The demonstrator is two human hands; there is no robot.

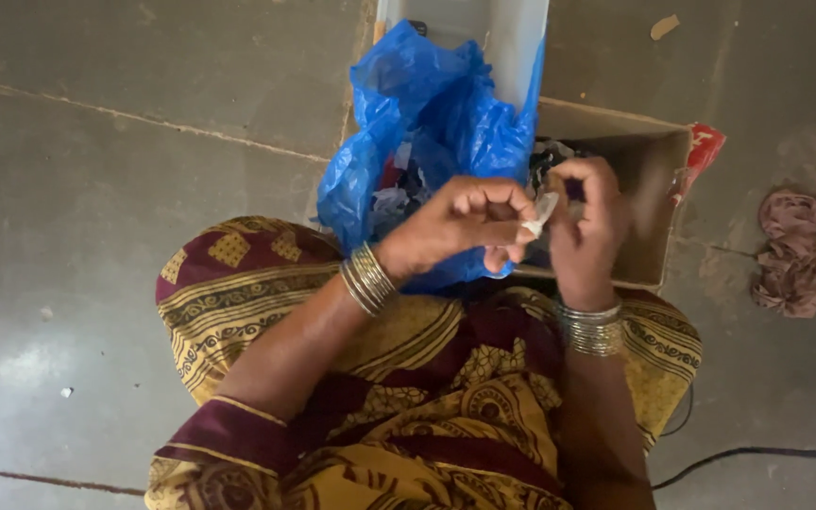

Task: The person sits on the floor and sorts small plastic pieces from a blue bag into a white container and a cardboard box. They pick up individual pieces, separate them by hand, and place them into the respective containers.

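My left hand and my right hand meet in front of me, both pinching a small pale scrap of material between fingertips. Silver bangles sit on both wrists. Just behind the hands lies an open blue plastic bag with mixed scraps of cloth inside. An open cardboard box stands to the right of the bag, behind my right hand. My lap is covered by maroon and yellow patterned cloth.
A white plastic container stands behind the blue bag. A crumpled pinkish cloth lies on the grey stone floor at the right. A black cable runs along the floor at lower right.
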